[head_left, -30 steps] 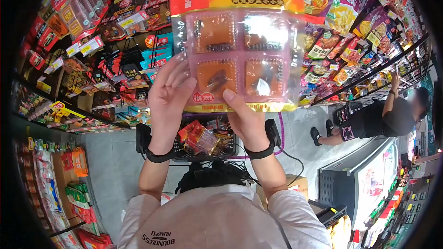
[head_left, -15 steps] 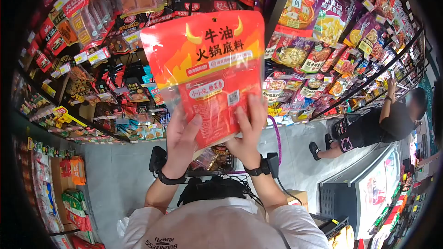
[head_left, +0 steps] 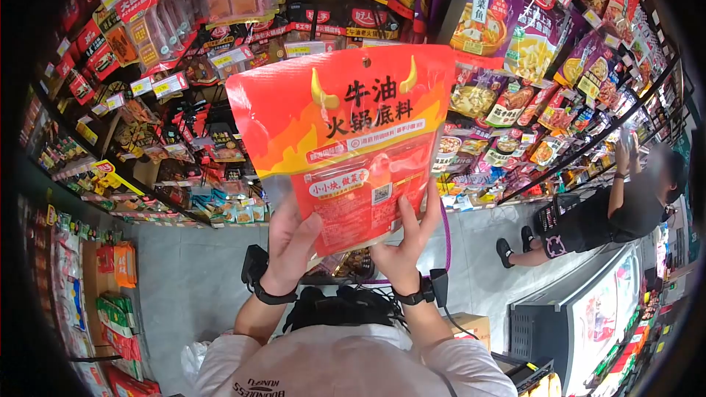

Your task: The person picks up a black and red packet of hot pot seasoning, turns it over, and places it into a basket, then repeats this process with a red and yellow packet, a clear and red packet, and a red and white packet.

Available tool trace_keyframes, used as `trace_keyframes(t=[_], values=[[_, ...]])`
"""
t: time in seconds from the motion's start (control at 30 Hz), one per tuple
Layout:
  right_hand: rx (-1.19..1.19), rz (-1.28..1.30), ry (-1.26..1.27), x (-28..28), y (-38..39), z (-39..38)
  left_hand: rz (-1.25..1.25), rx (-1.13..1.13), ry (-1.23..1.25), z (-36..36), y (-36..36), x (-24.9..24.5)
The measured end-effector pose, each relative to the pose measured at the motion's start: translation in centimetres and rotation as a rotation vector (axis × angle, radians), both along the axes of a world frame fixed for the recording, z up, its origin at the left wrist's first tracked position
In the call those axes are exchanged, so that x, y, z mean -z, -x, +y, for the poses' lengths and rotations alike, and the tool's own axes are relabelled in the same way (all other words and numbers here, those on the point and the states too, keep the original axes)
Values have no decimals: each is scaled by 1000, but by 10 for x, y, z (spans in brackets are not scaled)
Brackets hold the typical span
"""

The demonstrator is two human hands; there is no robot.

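Red packet [head_left: 347,158] is grasped near its bottom by both bare hands, the left hand [head_left: 291,241] and the right hand [head_left: 407,244] about equally near, thumbs on its face. From them it stretches outward, long axis running away between them, top tipped slightly leftward; purple packets [head_left: 491,11] hang beyond the right hand.

Gray floor [head_left: 471,239] between packed shelves [head_left: 89,272]

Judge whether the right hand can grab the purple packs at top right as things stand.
Probably not: the right hand is busy holding the red pouch with the left hand. Freed, it might manage, since no barrier shows before the purple packs, though distance is unclear.
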State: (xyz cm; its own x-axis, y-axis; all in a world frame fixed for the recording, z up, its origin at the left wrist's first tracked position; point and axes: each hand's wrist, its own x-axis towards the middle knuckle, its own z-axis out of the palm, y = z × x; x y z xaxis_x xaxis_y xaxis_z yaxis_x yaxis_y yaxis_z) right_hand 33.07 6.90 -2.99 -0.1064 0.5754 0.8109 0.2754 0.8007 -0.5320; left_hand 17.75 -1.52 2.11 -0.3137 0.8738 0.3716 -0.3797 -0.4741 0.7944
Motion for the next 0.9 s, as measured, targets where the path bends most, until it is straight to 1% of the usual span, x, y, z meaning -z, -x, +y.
trace_keyframes(t=[0.17, 0.27, 0.37, 0.47, 0.53, 0.67, 0.9], values=[[-19, 11, 12, 2, -2, 0, 3, -15, 37, -3, -5, -3], [16, -97, -24, -5, -7, -1, -17, -33, 34, -1, -3, 1], [38, -145, -38, -7, -12, 3, -59, -88, 59, -4, 3, 3], [18, -110, -2, -9, -14, 2, -84, -134, 75, -6, 14, 0], [-56, -63, 4, -9, -14, 4, -126, -170, 69, -7, 18, -1], [-219, -29, 70, -10, -17, 0, -78, -193, 8, -8, 26, 0], [-241, -2, 71, -13, -20, -5, -65, -257, -18, -10, 26, 5]])
